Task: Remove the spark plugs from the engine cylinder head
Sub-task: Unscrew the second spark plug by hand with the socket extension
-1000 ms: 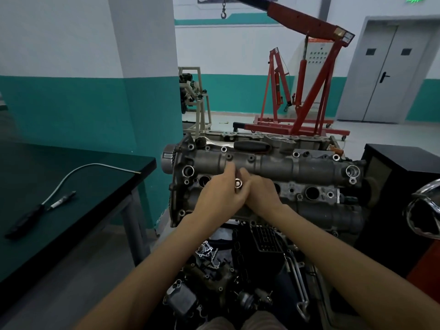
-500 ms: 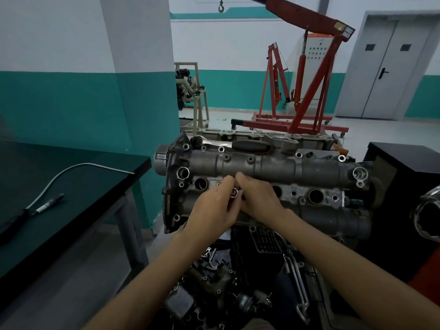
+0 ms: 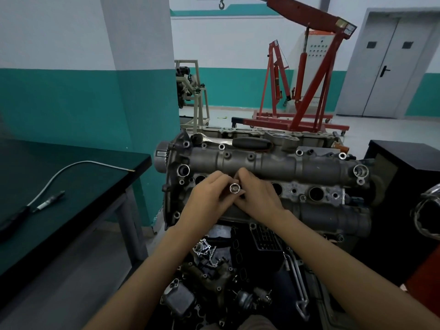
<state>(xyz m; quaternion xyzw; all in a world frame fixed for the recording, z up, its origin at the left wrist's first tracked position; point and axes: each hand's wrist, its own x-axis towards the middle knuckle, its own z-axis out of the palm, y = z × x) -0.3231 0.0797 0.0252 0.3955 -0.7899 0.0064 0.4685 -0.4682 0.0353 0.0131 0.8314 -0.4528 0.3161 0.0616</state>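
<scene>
- Both hands meet over the middle of the cylinder head, at a small silver socket whose open round end faces the camera.
- The left hand has its fingers curled round the socket from the left; the right hand pinches it from the right, fingertips closed in against it (the two hands touch each other just above the socket).
- Whether a spark plug sits inside the socket cannot be told; only the hollow rim shows.
- Just left of the grip is an open plug well; just right of it, partly behind the right hand, is another well, and farther right a third.
- Beyond the grip, on the far edge of the head, lies a ratchet wrench with a black handle.
- Well to the left of the grip, on the dark workbench, rest a spark plug and a flexible pick-up tool with a black handle.
- Below the hands, loose engine parts lie in a heap.
- Far behind stands a red engine hoist.
</scene>
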